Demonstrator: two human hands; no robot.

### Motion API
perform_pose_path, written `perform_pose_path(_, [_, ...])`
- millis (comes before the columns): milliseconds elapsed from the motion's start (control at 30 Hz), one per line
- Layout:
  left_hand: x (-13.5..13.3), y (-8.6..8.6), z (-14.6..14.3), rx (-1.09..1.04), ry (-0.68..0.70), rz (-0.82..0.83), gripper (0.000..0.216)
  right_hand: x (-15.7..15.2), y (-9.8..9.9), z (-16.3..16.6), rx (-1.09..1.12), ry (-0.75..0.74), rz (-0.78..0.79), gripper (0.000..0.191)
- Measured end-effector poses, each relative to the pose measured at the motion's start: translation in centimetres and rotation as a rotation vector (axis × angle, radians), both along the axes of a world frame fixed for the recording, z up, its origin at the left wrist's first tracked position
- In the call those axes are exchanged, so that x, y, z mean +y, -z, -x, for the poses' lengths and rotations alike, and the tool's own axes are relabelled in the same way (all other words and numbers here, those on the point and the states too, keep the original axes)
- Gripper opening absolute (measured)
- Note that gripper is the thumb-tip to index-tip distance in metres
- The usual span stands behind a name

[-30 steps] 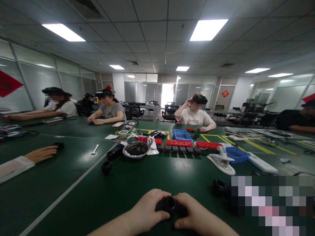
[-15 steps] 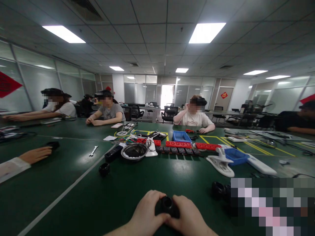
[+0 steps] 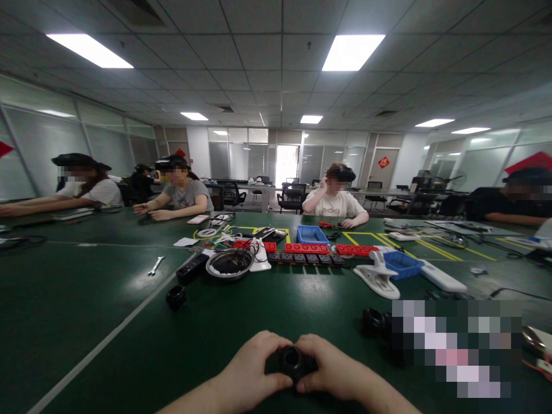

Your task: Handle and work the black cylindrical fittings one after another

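Note:
At the bottom centre, my left hand (image 3: 254,365) and my right hand (image 3: 325,365) are closed from both sides around a black pipe fitting (image 3: 291,359). Its round opening faces up towards me, between my fingers and thumbs. My palms and fingers hide much of its body. To the left, on the green table, sits a short black ring-shaped part (image 3: 176,298). Another black fitting (image 3: 374,322) with a round hole lies to the right of my hands, partly next to a blurred-out patch.
Beyond my hands are a metal bowl (image 3: 230,276), red power strips (image 3: 307,248), a white clip stand (image 3: 377,279) and a blue tray (image 3: 403,271). A wrench (image 3: 156,266) lies left on the green table (image 3: 107,305). Several people sit around it.
My view has turned slightly right, shifting the scene left. A co-worker's hand and black item at the left are out of view. My hands stay closed around the fitting, their fingers slightly shifted.

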State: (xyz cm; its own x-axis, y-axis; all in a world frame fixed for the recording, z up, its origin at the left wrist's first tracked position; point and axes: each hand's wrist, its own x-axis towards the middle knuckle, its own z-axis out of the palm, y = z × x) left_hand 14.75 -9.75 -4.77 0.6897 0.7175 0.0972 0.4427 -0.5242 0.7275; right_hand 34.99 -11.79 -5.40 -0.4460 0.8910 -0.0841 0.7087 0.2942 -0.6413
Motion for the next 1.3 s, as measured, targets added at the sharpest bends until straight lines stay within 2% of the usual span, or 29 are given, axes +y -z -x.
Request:
perform_pose_path(133, [-0.4, 0.4, -0.4, -0.005, -0.055, -0.044, 0.034, 0.1, 0.8, 0.8, -0.068, 0.120, -0.031, 0.040])
perform_pose_path(267, [-0.6, 0.8, -0.8, 0.004, -0.175, -0.062, 0.035, -0.5, 1.3, 2.4, -0.260, 0.249, -0.211, 0.040])
perform_pose_path(333, [-0.6, 0.7, -0.8, 0.005, -0.192, -0.062, 0.034, -0.8, 1.2, 2.9, -0.312, 0.274, -0.273, 0.041])
perform_pose_path(467, [-0.4, 0.1, -0.5, 0.019, -0.144, -0.047, 0.035, -0.9, 0.7, 2.4, -0.213, 0.191, -0.252, 0.053])
perform_pose_path(600, [-0.1, -0.2, -0.3, -0.019, -0.108, -0.040, 0.056, -0.5, 0.1, 0.9, 0.040, 0.043, -0.131, 0.067])
perform_pose_path(667, [0.1, -0.2, -0.3, -0.025, -0.072, -0.028, 0.052, -0.2, -0.1, 0.4, 0.070, 0.009, -0.074, 0.059])
perform_pose_path(767, [0.5, -0.2, -0.2, -0.016, 0.009, -0.001, 0.039, 0.3, -0.2, 0.0, 0.050, -0.068, -0.028, 0.038])
perform_pose_path(867, [0.8, -0.2, -0.1, -0.009, 0.049, 0.026, 0.041, 0.7, 0.1, -0.1, 0.048, -0.092, -0.028, 0.026])
perform_pose_path(967, [0.8, -0.1, -0.2, 0.006, 0.037, 0.051, 0.040, 0.8, 0.4, 0.0, 0.044, -0.051, -0.024, 0.027])
perform_pose_path(1133, [0.2, 0.4, -0.7, 0.002, -0.057, 0.035, 0.034, 0.5, 0.3, 0.5, -0.020, 0.025, -0.063, 0.031])
perform_pose_path(1300, [-0.4, 1.1, -1.2, -0.020, -0.178, -0.033, 0.030, -0.4, 0.4, 2.2, -0.132, 0.176, -0.193, 0.041])
